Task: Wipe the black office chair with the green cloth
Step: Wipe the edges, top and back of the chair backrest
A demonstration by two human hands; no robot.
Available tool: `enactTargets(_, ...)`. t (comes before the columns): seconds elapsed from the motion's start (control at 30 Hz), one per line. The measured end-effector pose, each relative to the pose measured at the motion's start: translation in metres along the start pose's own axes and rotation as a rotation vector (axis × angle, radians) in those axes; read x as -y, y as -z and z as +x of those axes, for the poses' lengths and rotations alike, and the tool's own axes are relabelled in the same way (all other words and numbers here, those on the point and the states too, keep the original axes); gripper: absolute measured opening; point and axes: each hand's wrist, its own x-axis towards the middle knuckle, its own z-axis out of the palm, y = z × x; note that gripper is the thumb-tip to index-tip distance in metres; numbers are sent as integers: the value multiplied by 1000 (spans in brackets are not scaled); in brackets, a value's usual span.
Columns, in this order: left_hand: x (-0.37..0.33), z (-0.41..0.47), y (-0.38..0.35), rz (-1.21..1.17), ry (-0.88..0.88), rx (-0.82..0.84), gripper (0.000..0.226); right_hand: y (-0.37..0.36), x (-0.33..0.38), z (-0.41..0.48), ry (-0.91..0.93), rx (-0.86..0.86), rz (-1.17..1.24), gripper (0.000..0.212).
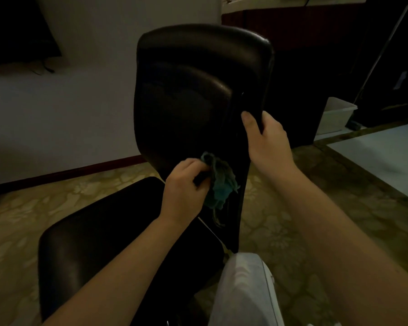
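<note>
Forearms reach forward over a pale knee (243, 290): lower backrest wipe in progress.

From left: the seat (104, 243) sits low over the patterned floor (21, 220). Left hand (185, 184) is closed around the bunched cloth (219, 187), pressing it to the lower backrest of the chair (198, 95), just above the seat joint. Right hand (266, 140) clamps the backrest's right edge, thumb in front, fingers behind. For a good pass, hold that brace firm so the chair cannot swivel, open the cloth flatter for wider contact, and work in overlapping strokes. A white bin (337, 116) stands far right.
</note>
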Motion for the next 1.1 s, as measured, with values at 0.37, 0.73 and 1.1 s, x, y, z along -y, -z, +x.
enactTargets(0.37,0,-9,-7,-26,59,-29,15,-1,1,-4,-1,-28,24,27)
enactTargets(0.73,-34,38,6,-103,26,-111,11,-3,1,-5,-19,-51,-8,35)
enactTargets(1.1,7,-30,-6,-70,171,43,21,-6,-2,-14,-150,38,106,39)
